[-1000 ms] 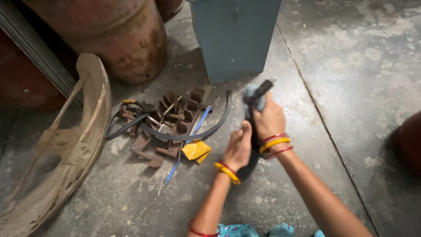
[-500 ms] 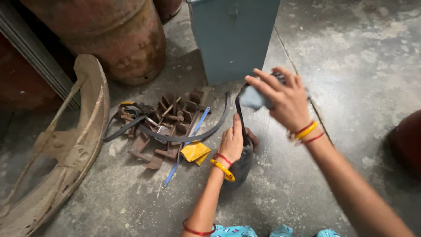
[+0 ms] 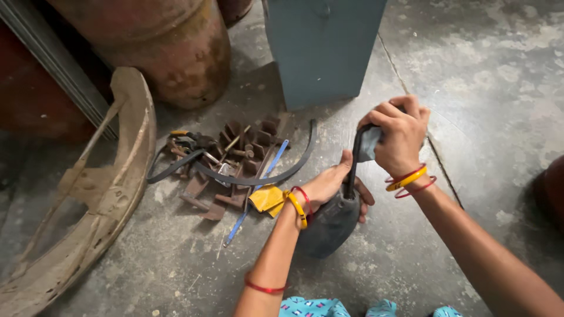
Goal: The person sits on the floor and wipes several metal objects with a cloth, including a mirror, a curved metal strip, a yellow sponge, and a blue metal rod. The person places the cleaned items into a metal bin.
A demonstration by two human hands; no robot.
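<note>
A person sits on a stained concrete floor (image 3: 482, 88), both hands at a dark, rounded iron tool (image 3: 335, 220) that stands on the floor in front of their knees. The left hand (image 3: 332, 185) cups the tool's top, fingers spread around it. The right hand (image 3: 399, 135) is clenched shut around the upper end of the tool's black curved handle (image 3: 354, 164), with a grey-blue cloth (image 3: 369, 144) pinched under the fingers. Red and yellow bangles circle both wrists.

Left of the tool lies a heap of rusty metal pieces (image 3: 232, 161), crossed by a long black curved strip (image 3: 258, 176) and a thin blue strip (image 3: 255, 191). A folded yellow cloth (image 3: 265, 198) lies just beside the left wrist, between the heap and the tool. Further left of the tool rests a large, dirt-caked curved rim (image 3: 111, 188). Beyond the tool stand a blue-grey metal box (image 3: 323, 53) and, to its left, a rusty red cylinder (image 3: 170, 53). Nothing lies between the hands and the tool.

Compared with half a second earlier, the right hand has come down from a loose, open-fingered hold above the handle to a tight fist on it, and the left hand has slid further round the tool's top. What kind of tool this is stays hard to tell, since the hands cover much of it.
</note>
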